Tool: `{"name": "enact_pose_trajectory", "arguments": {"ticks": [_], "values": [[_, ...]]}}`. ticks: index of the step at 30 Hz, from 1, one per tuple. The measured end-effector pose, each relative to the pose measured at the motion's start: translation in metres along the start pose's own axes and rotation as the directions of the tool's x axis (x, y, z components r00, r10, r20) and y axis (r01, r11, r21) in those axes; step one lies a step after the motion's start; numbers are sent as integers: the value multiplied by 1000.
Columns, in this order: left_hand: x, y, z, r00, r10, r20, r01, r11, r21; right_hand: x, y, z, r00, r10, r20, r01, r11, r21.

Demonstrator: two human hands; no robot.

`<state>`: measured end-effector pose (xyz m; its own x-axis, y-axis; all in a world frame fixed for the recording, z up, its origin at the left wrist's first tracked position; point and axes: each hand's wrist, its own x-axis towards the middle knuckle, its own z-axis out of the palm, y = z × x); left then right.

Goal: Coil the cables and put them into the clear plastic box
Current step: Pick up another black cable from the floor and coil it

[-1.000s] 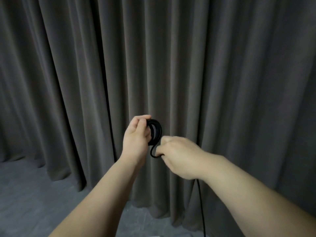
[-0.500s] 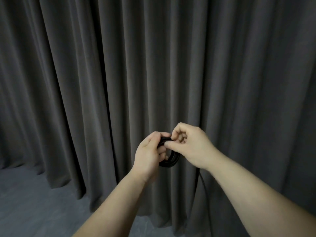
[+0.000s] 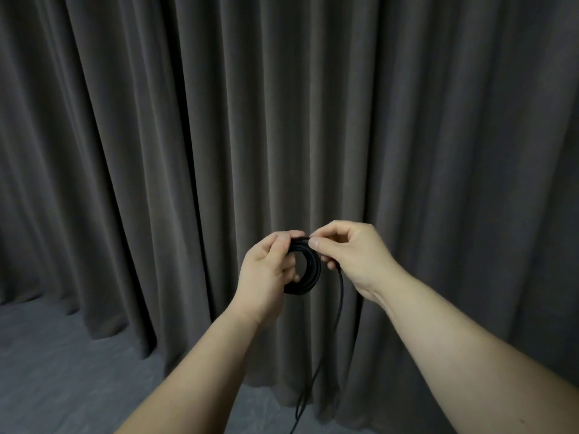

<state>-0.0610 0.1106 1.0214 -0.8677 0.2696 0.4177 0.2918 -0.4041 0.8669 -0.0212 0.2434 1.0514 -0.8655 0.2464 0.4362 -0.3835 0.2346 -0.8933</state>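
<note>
A black cable [image 3: 308,274] is wound into a small coil held up in front of me. My left hand [image 3: 266,270] grips the coil's left side, thumb on top and fingers through the loop. My right hand [image 3: 347,252] pinches the cable at the top of the coil between thumb and forefinger. The loose end of the cable hangs from my right hand and runs down out of the bottom of the frame. The clear plastic box is out of view.
A dark grey pleated curtain [image 3: 282,120] fills the background. A grey floor [image 3: 62,355] shows at the lower left.
My right hand rose from below the coil to its top, laying another turn of cable on it. Both hands shifted slightly right and the coil looks thicker.
</note>
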Motion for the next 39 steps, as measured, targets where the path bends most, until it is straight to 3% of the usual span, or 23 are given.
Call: {"name": "enact_pose_trajectory", "arguments": {"ticks": [6,13,15,17,19,21,23,26,32,36,39], "values": [[7,4,-4,989,-20,-146,0,991,-135,-5,15,-8,999,45,-12,-45,999,10],[24,16,-23,915,-32,-403,-62,974,-217,-17,42,-22,997,65,-50,-71,989,-133],[26,17,-28,888,-24,-459,-76,977,-199,-17,45,-23,997,17,-73,-36,963,-268],[26,18,-28,879,-12,-477,-80,982,-173,-18,40,-20,998,-62,-1,54,876,-480],[23,19,-25,891,24,-453,-89,989,-121,-19,30,-13,976,-125,176,212,702,-680],[20,19,-20,912,97,-398,-111,994,-11,-21,17,-5,927,-132,351,362,562,-744],[17,18,-15,934,153,-324,-131,987,88,-21,4,2,884,-125,450,445,518,-731],[10,16,-7,965,136,-225,-117,989,95,-18,-13,10,857,-198,476,497,562,-661],[0,15,3,998,1,-67,-1,1000,6,-19,-18,17,941,-257,222,328,857,-396],[-3,11,9,999,-32,-31,32,999,8,-15,-11,15,968,-245,60,249,888,-388],[-2,12,8,997,-44,-66,44,999,-4,-10,-11,9,974,-173,149,216,906,-364]]}}
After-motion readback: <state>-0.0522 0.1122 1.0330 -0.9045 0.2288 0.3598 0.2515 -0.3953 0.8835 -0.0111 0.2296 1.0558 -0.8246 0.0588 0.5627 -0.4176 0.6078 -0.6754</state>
